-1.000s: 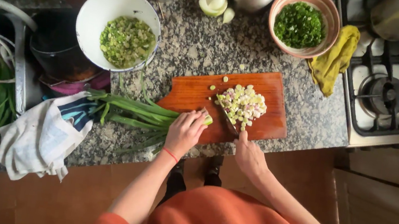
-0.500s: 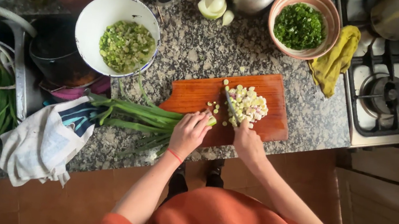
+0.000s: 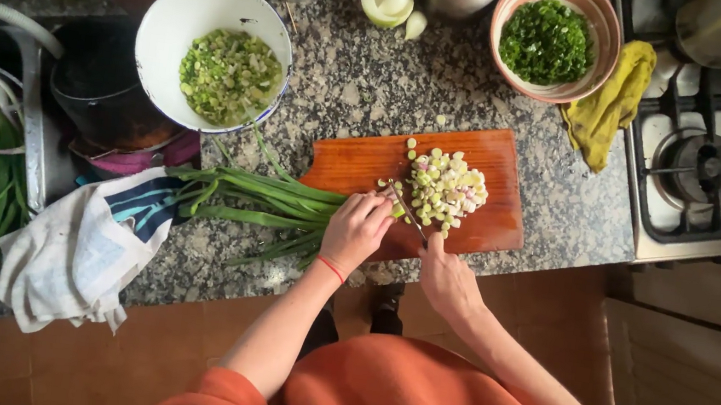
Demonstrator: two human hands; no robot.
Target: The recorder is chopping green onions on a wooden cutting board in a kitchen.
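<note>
Head view shows the left hand (image 3: pixel 357 230) pinning green onion stalks (image 3: pixel 273 200) on the cutting board (image 3: pixel 488 219); right hand (image 3: pixel 448 279) gripping the knife (image 3: pixel 408 211), now nearer the stalks than a second ago; chopped pile (image 3: pixel 446 186) grown.

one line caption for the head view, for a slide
Left hand pins green onions on a wooden cutting board while the right hand slices them with a knife.
</note>
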